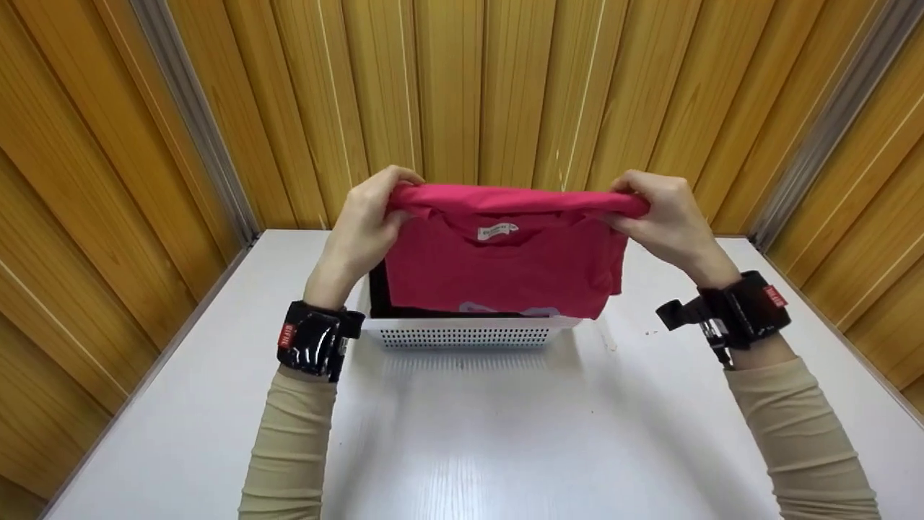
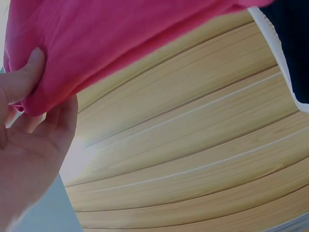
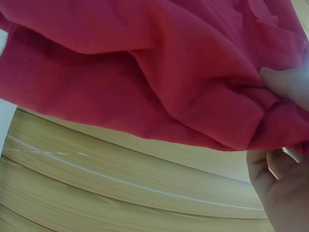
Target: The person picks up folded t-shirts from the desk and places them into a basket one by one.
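A folded pink-red T-shirt (image 1: 498,271) hangs in the air between both hands, its neckline and white label toward me. At its upper left corner my left hand (image 1: 367,220) pinches the cloth between thumb and fingers. My right hand (image 1: 668,220) grips the upper right corner the same way. In the left wrist view the left thumb presses on the shirt (image 2: 111,38), with the fingers behind it. The right wrist view has the shirt (image 3: 145,82) loosely creased near the right thumb. A pale print shows partly at the shirt's lower edge.
Behind and below the shirt stands a white perforated basket (image 1: 462,337) with something dark inside, mostly hidden. It rests on a white table (image 1: 462,433). Wood-panelled walls (image 1: 447,87) enclose the back and both sides.
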A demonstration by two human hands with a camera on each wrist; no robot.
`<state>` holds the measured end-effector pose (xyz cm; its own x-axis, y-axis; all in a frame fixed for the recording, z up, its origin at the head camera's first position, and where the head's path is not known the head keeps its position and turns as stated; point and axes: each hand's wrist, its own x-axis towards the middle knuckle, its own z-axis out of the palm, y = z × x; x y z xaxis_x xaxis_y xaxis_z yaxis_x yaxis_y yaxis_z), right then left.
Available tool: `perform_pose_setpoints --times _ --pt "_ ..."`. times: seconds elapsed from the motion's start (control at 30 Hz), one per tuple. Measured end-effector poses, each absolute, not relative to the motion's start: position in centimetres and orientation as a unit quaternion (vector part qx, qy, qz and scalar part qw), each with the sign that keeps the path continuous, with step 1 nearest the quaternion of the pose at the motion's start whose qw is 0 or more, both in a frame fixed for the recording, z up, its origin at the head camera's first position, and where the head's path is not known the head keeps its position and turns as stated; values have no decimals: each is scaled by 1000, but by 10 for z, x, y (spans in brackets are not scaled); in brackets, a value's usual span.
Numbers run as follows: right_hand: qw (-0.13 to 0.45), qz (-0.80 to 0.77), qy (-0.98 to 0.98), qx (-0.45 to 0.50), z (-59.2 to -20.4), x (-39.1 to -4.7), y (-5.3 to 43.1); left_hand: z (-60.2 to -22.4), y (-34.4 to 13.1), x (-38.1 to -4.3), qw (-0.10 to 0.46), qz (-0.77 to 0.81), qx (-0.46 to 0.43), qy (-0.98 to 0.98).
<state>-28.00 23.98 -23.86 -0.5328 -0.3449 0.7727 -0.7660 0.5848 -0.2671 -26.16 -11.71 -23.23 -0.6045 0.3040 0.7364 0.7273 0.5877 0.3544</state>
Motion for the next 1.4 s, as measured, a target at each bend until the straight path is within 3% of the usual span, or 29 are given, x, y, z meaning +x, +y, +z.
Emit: perform_pose_setpoints --times 0.3,0.67,1.03,1.4 --pt "370 299 -806 352 -241 -296 212 -235 -137 -269 325 -358 -252 -838" --pt "341 304 -807 374 -269 -305 197 -264 -156 -272 264 -374 -222 -861" --pt "265 317 -845 339 -299 -321 189 -293 -162 -288 193 -388 -192 -881" --pt "202 320 -889 256 -319 -347 187 -311 -151 -313 206 -363 -168 -893"
